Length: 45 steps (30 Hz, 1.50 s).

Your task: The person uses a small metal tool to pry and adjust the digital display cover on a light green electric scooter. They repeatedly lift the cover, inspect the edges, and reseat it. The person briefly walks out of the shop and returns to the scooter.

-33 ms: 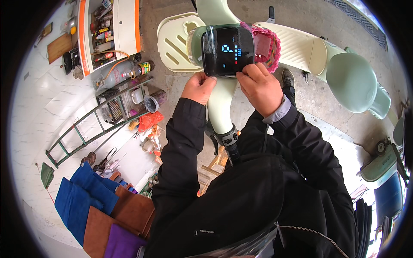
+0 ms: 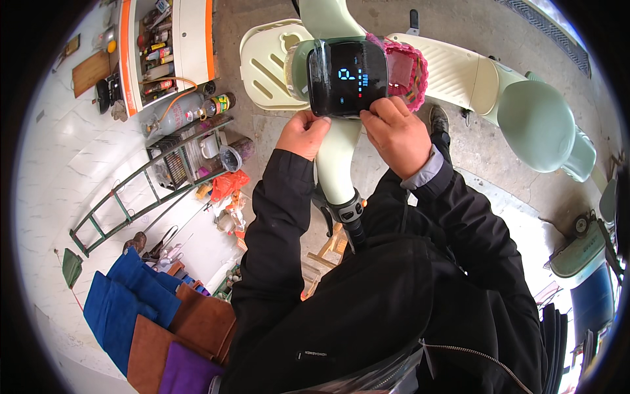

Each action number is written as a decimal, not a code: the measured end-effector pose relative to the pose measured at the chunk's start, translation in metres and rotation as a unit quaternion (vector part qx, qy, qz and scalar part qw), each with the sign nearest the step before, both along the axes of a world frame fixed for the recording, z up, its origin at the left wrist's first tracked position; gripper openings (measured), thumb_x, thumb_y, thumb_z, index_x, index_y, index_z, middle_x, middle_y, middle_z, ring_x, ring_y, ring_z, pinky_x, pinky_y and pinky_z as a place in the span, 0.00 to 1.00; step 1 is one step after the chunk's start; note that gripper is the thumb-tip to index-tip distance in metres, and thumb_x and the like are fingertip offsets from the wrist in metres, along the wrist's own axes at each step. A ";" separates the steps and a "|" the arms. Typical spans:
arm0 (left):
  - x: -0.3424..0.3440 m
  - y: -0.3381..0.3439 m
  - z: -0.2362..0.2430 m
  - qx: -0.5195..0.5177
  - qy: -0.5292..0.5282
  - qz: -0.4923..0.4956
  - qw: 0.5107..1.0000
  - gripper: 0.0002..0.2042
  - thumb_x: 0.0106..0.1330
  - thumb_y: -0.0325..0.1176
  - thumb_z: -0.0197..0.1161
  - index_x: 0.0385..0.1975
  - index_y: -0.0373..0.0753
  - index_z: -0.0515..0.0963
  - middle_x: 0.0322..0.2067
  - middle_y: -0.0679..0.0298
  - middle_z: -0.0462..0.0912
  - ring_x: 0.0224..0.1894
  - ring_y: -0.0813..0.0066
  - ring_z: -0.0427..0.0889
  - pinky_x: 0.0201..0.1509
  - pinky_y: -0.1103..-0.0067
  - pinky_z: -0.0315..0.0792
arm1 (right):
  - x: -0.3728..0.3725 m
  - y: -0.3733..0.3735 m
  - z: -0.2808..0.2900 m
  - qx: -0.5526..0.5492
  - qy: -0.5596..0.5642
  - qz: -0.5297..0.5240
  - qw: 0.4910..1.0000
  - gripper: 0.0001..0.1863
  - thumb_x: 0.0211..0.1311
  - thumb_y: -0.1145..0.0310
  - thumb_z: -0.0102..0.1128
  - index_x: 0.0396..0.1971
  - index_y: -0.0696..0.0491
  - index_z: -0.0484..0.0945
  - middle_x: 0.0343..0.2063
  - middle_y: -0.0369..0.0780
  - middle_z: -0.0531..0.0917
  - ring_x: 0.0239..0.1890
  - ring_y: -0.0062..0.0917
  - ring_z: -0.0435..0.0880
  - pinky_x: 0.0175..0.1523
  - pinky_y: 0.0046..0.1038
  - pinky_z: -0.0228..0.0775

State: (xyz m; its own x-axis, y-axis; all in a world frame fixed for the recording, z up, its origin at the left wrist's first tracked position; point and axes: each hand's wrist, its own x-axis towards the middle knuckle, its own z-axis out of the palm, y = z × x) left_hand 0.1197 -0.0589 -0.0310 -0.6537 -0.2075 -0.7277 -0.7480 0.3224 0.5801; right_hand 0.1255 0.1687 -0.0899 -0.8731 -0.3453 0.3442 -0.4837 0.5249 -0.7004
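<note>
A black dashboard display with lit blue symbols sits on the handlebar of a pale green and cream electric scooter. My left hand pinches at the display's near left corner, thumb against the edge. At the near right corner, my right hand has its fingers curled and pinched together. Whatever is between the fingertips is too small to make out. A shiny, clear-looking strip runs along the display's left side. Below my hands, the handlebar ends in a black grip with a switch block.
A pink woven basket hangs beside the display; a cream slotted rack lies left. The scooter's green seat is at right. A green metal ladder-like frame, an orange-edged cabinet and folded cloths stand left. Another scooter is far right.
</note>
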 end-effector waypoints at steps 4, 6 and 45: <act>-0.002 0.002 0.004 0.001 -0.008 -0.006 1.000 0.15 0.73 0.41 0.68 0.44 0.33 0.81 0.35 0.68 0.83 0.32 0.82 0.78 0.38 0.81 0.73 | 0.004 -0.001 0.001 0.005 -0.014 -0.001 1.000 0.14 0.51 0.73 0.65 0.40 0.56 0.84 0.37 0.37 0.76 0.43 0.31 0.80 0.40 0.32 0.81; -0.004 0.002 0.006 -0.016 -0.014 -0.023 1.000 0.15 0.73 0.41 0.68 0.44 0.33 0.81 0.35 0.68 0.83 0.32 0.82 0.78 0.39 0.81 0.73 | 0.006 -0.002 0.001 0.005 -0.016 -0.008 1.000 0.14 0.51 0.73 0.66 0.40 0.55 0.84 0.37 0.37 0.75 0.42 0.31 0.80 0.38 0.31 0.81; -0.009 -0.004 0.003 -0.054 -0.035 -0.085 0.994 0.17 0.74 0.40 0.65 0.49 0.30 0.82 0.37 0.66 0.84 0.36 0.81 0.79 0.42 0.80 0.74 | 0.010 -0.002 0.009 0.019 -0.046 0.000 0.999 0.12 0.51 0.73 0.64 0.38 0.54 0.82 0.37 0.38 0.75 0.42 0.32 0.81 0.39 0.31 0.82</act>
State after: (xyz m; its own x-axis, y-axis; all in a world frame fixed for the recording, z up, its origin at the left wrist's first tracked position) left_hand 0.1106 -0.0624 -0.0282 -0.6350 -0.1783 -0.7517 -0.7147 0.5051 0.4839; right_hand 0.1350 0.1668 -0.0804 -0.9006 -0.3565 0.2487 -0.4179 0.5528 -0.7210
